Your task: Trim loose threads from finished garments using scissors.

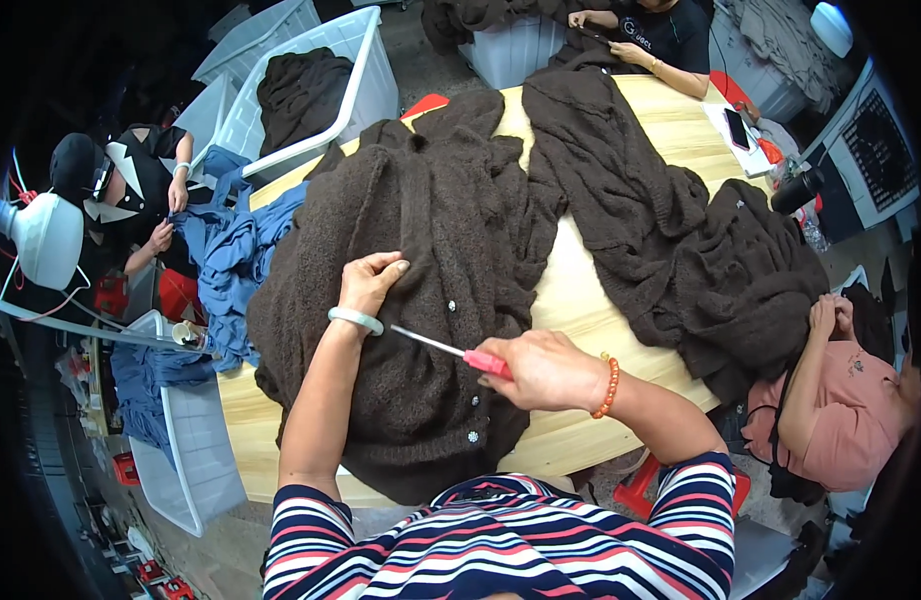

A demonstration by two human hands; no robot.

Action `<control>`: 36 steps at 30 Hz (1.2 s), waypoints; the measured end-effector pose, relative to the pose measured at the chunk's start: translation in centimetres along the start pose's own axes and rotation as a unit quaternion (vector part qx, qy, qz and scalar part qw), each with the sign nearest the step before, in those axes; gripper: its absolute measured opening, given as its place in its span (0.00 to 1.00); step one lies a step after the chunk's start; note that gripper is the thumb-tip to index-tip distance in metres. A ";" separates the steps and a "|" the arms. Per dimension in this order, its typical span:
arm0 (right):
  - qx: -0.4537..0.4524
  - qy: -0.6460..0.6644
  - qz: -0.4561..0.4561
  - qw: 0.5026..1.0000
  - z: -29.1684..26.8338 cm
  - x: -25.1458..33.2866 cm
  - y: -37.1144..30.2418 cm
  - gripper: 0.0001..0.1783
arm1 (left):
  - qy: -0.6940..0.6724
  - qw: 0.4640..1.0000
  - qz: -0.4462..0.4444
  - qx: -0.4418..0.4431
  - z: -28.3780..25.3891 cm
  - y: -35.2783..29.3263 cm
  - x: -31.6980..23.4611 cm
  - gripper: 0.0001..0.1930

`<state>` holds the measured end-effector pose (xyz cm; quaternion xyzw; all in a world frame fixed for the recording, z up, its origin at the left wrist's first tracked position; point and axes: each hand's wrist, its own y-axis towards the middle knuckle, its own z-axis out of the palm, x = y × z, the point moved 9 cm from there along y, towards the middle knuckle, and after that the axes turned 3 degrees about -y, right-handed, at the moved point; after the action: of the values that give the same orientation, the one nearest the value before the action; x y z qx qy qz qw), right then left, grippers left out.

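A dark brown knitted cardigan (331, 230) lies spread on the table in front of me, its front band running up the middle. Shiny buttons (452, 306) sit along one front edge. My left hand (369, 284) rests on the knit, thumb and fingers pinching the cardigan's band. Held in my right hand (547, 370) is a slim metal tool with a red handle (489, 364). Its pointed end angles toward my left wrist, just above the fabric; its exact kind does not show.
More brown knitwear (641, 200) covers the table's (581, 320) right side. Blue garments (231, 235) hang over the left edge, where a co-worker handles them. Other people sit at the far side and right. White plastic bins (366, 85) and a phone (737, 129) stand around.
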<state>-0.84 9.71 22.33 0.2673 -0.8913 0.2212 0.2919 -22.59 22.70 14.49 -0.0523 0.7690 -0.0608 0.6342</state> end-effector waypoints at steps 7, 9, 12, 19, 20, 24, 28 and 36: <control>0.023 -0.011 0.037 0.999 1.0 0.3 -1.6 0.15 | 0.017 0.999 0.001 0.032 -1.1 -6.5 1.1 0.13; 0.073 -0.007 -0.003 0.997 2.6 1.8 -2.5 0.15 | -0.035 0.998 -0.009 0.060 -0.4 -7.9 1.1 0.14; 0.025 0.020 0.027 0.999 1.9 1.2 -3.3 0.17 | 0.080 0.994 0.011 0.068 0.5 -11.0 -0.8 0.15; 0.045 0.006 0.069 0.997 3.5 -2.8 -6.4 0.19 | 0.368 0.878 0.279 -0.126 -4.8 -15.3 -9.9 0.06; 0.043 0.007 0.076 0.996 3.5 -2.8 -7.0 0.19 | 0.376 0.867 0.266 -0.189 -7.8 -16.0 -10.9 0.04; 0.039 0.019 0.077 0.996 4.0 -3.2 -8.3 0.18 | -0.037 0.985 0.005 -0.170 -19.4 -17.3 -0.7 0.10; 0.051 0.027 0.091 0.994 5.3 -4.0 -8.6 0.21 | 0.040 0.983 -0.062 -0.171 -17.2 -19.6 3.8 0.24; 0.138 0.014 0.032 0.990 8.8 -1.9 -9.0 0.19 | 0.333 0.895 0.038 -0.296 -19.3 -19.4 1.8 0.19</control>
<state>2.37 -1.34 16.81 0.2735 -0.8563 0.3549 0.2571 -41.80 3.78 19.43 -0.1845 0.9190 0.1798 0.2985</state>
